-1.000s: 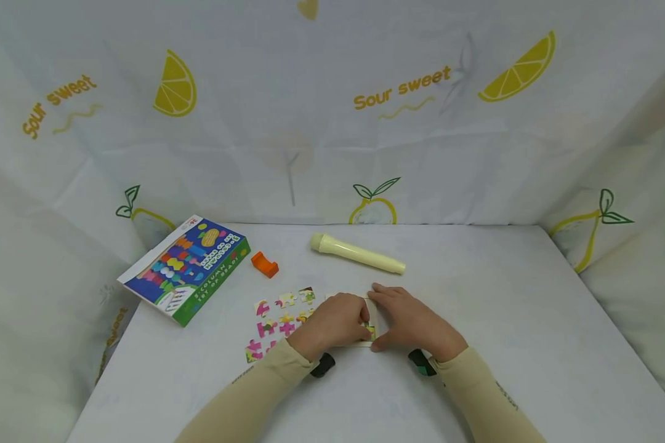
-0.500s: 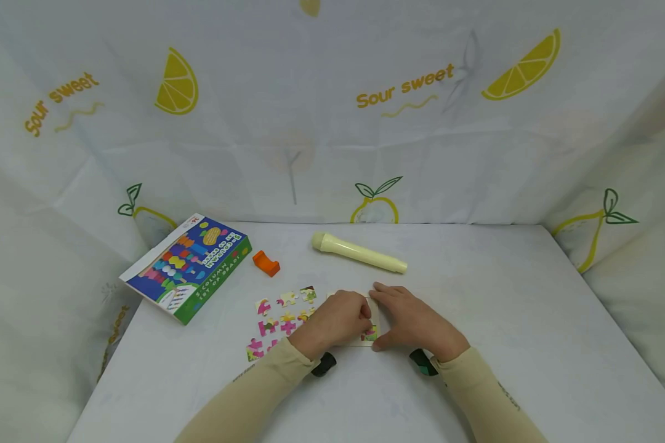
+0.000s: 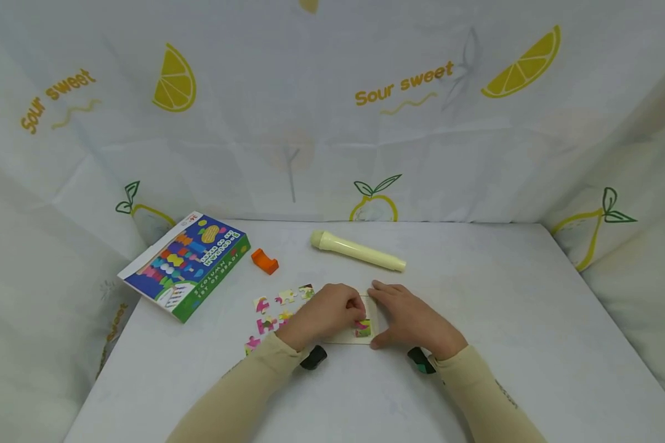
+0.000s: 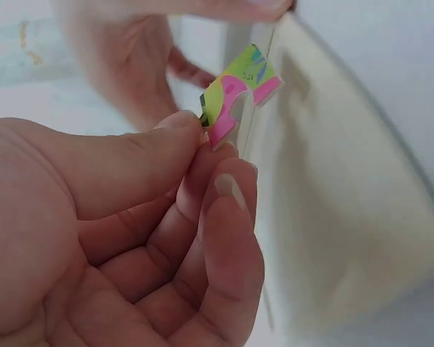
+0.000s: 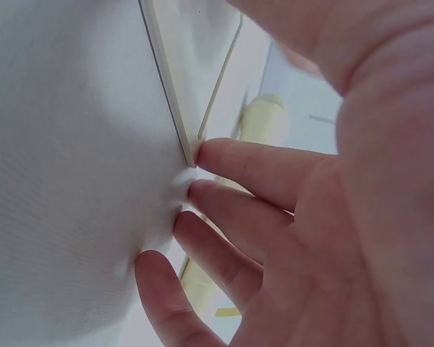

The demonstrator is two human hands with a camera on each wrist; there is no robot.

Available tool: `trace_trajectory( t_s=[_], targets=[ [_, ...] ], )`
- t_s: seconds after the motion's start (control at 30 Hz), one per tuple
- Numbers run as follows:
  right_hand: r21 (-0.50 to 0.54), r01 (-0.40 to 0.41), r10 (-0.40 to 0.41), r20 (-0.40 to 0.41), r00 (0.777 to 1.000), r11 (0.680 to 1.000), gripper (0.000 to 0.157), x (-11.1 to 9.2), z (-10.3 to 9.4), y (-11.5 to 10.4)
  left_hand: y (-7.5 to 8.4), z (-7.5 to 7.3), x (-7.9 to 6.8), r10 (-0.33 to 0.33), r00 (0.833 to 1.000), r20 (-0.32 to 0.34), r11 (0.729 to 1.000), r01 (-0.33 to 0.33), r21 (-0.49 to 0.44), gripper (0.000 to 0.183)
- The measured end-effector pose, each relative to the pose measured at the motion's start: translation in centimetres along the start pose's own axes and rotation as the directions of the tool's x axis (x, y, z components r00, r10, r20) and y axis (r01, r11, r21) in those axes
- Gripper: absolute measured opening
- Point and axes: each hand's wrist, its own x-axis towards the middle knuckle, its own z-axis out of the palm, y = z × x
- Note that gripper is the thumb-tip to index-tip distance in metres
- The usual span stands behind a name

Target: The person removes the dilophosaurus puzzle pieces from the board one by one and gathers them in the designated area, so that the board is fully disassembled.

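Observation:
My left hand (image 3: 328, 312) pinches a green-and-pink jigsaw piece (image 4: 235, 92) between thumb and fingertips, its other fingers curled beneath. The piece hangs over the right part of a cream puzzle board (image 4: 347, 210), whose visible surface holds no pieces; the left hand covers much of it in the head view. My right hand (image 3: 418, 320) is spread at the board's right side, thumb by the near corner and index finger by the far one. In the right wrist view its fairly straight fingers (image 5: 253, 163) reach the board's corner and the tabletop. Several loose jigsaw pieces (image 3: 286, 296) lie left of the board, partly hidden by my left arm.
Behind the board lies a pale yellow microphone-shaped stick (image 3: 359, 251). Left of it are a small orange curved block (image 3: 265, 261) and a blue-and-green bead-set box (image 3: 185, 264). A printed white curtain (image 3: 321, 123) rises along the table's back and sides.
My left hand has shifted slightly left and away from me with the jigsaw piece, showing more of the board's near edge. My right hand keeps its place at the board.

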Motion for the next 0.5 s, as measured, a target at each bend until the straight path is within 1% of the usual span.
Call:
trace_trajectory(
  t_s=[0.13, 0.27, 0.37, 0.5],
  targets=[
    [-0.004, -0.022, 0.022, 0.007, 1.000, 1.000, 0.104, 0.0, -0.1, -0.2, -1.2, -1.6, -1.1, -0.024, 0.999, -0.023, 1.000, 0.025, 0.009, 0.014],
    [-0.005, -0.043, 0.043, 0.008, 0.999, 0.999, 0.104, -0.4, -0.3, -0.1, -2.4, -3.2, -2.5, -0.055, 0.998, -0.033, 0.998, 0.056, 0.027, 0.012],
    [-0.002, -0.052, 0.052, 0.007, 0.999, 0.999, 0.105, -0.8, -0.5, 0.1, -3.3, -3.7, -3.6, -0.065, 0.998, -0.022, 0.998, 0.065, 0.023, 0.011],
    [0.014, -0.064, 0.064, 0.004, 0.998, 0.998, 0.104, -1.3, -0.7, 0.4, -4.1, -3.8, -4.7, -0.072, 0.997, 0.019, 0.997, 0.072, -0.016, 0.011]
  ],
)
